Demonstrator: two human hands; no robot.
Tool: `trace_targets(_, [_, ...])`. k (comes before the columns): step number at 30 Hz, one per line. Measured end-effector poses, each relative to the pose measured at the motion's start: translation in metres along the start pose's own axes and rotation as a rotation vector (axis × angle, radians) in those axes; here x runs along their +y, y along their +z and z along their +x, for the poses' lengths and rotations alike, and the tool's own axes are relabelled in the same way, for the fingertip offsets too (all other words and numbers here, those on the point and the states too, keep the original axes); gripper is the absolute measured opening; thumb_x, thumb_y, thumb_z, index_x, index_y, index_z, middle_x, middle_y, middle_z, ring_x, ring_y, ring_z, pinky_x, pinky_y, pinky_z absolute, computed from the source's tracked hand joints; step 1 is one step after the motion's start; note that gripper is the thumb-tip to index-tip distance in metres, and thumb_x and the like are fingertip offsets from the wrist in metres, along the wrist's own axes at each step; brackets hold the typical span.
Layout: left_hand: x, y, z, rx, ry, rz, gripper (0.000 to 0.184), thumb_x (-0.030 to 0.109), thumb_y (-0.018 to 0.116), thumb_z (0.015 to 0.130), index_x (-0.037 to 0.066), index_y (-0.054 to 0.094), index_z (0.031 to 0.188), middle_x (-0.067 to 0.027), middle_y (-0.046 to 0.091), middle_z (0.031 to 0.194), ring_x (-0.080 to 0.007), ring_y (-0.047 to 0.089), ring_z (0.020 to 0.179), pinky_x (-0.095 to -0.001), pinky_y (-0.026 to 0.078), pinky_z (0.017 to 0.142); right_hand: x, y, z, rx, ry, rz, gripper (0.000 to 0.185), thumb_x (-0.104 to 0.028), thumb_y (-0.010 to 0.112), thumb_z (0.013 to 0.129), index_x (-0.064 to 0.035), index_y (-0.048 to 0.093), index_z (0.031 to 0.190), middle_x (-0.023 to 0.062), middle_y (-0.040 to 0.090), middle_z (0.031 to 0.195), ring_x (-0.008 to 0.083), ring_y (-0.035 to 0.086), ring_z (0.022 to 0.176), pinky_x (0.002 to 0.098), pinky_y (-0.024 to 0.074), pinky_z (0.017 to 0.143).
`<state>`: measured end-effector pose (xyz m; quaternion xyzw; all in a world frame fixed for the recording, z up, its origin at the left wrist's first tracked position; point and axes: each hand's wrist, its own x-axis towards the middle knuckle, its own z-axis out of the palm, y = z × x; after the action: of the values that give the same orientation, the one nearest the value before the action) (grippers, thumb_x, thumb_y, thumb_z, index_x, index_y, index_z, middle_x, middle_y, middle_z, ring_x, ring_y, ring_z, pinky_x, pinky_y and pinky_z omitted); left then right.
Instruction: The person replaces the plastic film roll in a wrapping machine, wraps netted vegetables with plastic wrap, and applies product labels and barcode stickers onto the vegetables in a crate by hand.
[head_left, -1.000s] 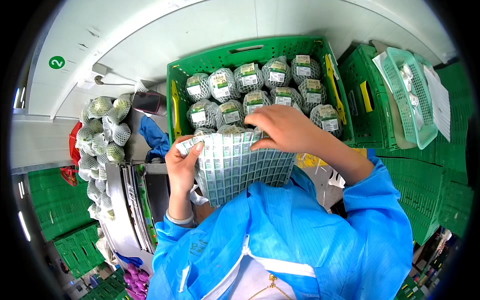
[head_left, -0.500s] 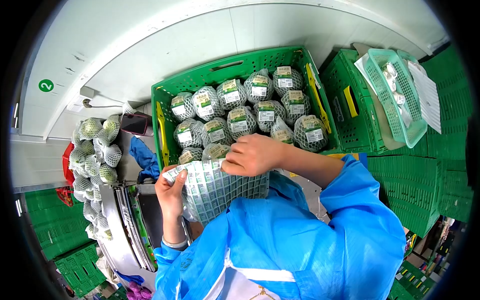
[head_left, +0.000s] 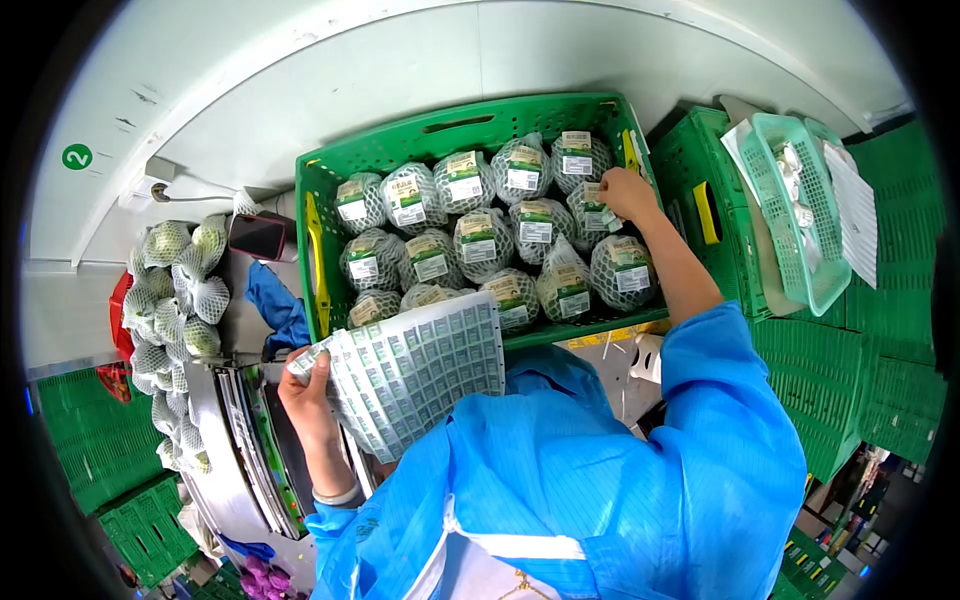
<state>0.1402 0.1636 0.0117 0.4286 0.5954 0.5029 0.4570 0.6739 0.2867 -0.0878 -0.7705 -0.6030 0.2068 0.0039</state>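
My left hand [head_left: 310, 395] grips the left edge of a sheet of small printed stickers [head_left: 415, 365], thumb on top. The sheet is tilted in front of my blue garment. Over the right side of a green crate [head_left: 400, 145], my right hand [head_left: 628, 195] has its fingers pinched together at the label of a round, net-wrapped item [head_left: 596, 216]. Whatever sits between those fingertips is hidden. Several similar round items in white foam netting, such as one with a label facing up [head_left: 482, 243], fill the crate in rows.
More netted round produce [head_left: 180, 320] is heaped at the left, near a dark phone-like device [head_left: 262, 238] and a blue cloth [head_left: 280, 305]. Green crates [head_left: 700, 190] stand at the right, with a light-green basket [head_left: 835, 285] on top.
My right hand has left the sheet's top edge and moved up and right to a netted item at the crate's right side. My left hand and the sheet have shifted slightly left and down.
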Motion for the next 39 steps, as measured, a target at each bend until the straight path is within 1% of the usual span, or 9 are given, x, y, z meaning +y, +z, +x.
trace_targets(8, [0.0,0.002,0.004,-0.039,0.02,0.122,0.015,0.01,0.07,0.092,-0.002,0.065,0.1,-0.0002,0.066,0.087,-0.0049,0.054,0.075,-0.0198,0.043,0.069,-0.011,-0.012,0.021,0.1,0.105,-0.339,0.024,-0.019,0.066,0.085,-0.0028,0.068,0.103,0.0163,0.071,0.099,0.0351,0.07,0.09,0.0458,0.0561,0.07])
trace_targets(12, [-0.008,-0.003,0.002,0.042,-0.023,0.086,0.016,0.01,0.071,0.091,-0.002,0.064,0.1,-0.001,0.066,0.087,-0.0052,0.054,0.075,-0.0201,0.043,0.069,0.013,-0.014,0.075,0.149,-0.1,0.26,0.025,-0.019,0.066,0.085,-0.0019,0.06,0.103,0.02,0.069,0.102,0.0383,0.067,0.089,0.0434,0.0535,0.068])
trace_targets(15, [-0.008,0.0,0.002,0.081,-0.066,0.045,0.017,0.01,0.071,0.091,-0.002,0.064,0.1,-0.0009,0.066,0.087,-0.0054,0.054,0.075,-0.0202,0.043,0.069,-0.012,-0.029,0.102,-0.013,0.066,0.442,0.024,-0.016,0.064,0.085,-0.0006,0.059,0.102,0.0215,0.069,0.101,0.0385,0.067,0.091,0.0458,0.0527,0.07])
trace_targets(20, [0.001,0.002,0.004,0.121,-0.078,0.112,0.016,0.009,0.071,0.091,-0.002,0.064,0.1,-0.0014,0.065,0.087,-0.0059,0.054,0.075,-0.0203,0.043,0.069,-0.026,-0.018,0.123,-0.033,0.098,-0.292,0.045,-0.028,0.071,0.084,0.002,0.061,0.116,0.0222,0.068,0.11,0.0368,0.068,0.099,0.0459,0.0572,0.078])
trace_targets(23, [-0.001,0.001,0.005,0.189,-0.048,0.097,0.017,0.008,0.071,0.091,-0.003,0.063,0.101,-0.0025,0.066,0.087,-0.0062,0.055,0.076,-0.0207,0.044,0.07,-0.054,-0.021,0.109,0.074,0.073,-0.225,0.046,-0.032,0.074,0.083,0.0018,0.063,0.112,0.0228,0.068,0.109,0.0356,0.068,0.101,0.0482,0.0564,0.078])
trace_targets(27, [-0.005,-0.001,0.005,0.233,-0.056,0.052,0.018,0.007,0.071,0.091,-0.004,0.063,0.103,-0.0029,0.066,0.088,-0.0062,0.056,0.076,-0.0206,0.044,0.07,-0.066,0.016,0.127,-0.278,-0.151,0.645,0.053,-0.039,0.079,0.076,-0.0005,0.061,0.108,0.0189,0.07,0.1,0.034,0.068,0.096,0.0448,0.0545,0.075])
trace_targets(31, [-0.001,0.0,0.007,0.201,-0.036,0.079,0.017,0.008,0.071,0.091,-0.003,0.063,0.102,-0.002,0.065,0.088,-0.0057,0.055,0.075,-0.0202,0.044,0.07,-0.087,0.012,0.11,0.124,-0.162,-0.083,0.032,-0.021,0.08,0.078,-0.0045,0.057,0.092,0.0084,0.062,0.076,0.0182,0.06,0.065,0.0349,0.0464,0.057])
trace_targets(36, [-0.007,-0.008,0.009,0.209,-0.03,0.067,0.017,0.007,0.07,0.091,-0.004,0.063,0.102,-0.0018,0.065,0.089,-0.0059,0.055,0.076,-0.0203,0.044,0.071,-0.074,0.008,0.073,-0.288,-0.15,0.685,0.029,-0.017,0.077,0.08,-0.0013,0.06,0.097,0.0092,0.067,0.087,0.0197,0.066,0.081,0.0361,0.0524,0.068])
trace_targets(39, [-0.018,-0.01,0.012,0.178,-0.054,0.004,0.018,0.007,0.07,0.091,-0.004,0.063,0.104,-0.0022,0.065,0.09,-0.0063,0.056,0.077,-0.0208,0.045,0.072,-0.068,0.041,0.046,-0.406,-0.282,0.758,0.028,-0.012,0.077,0.079,-0.0008,0.061,0.098,0.0083,0.067,0.091,0.0186,0.065,0.085,0.0364,0.0516,0.072])
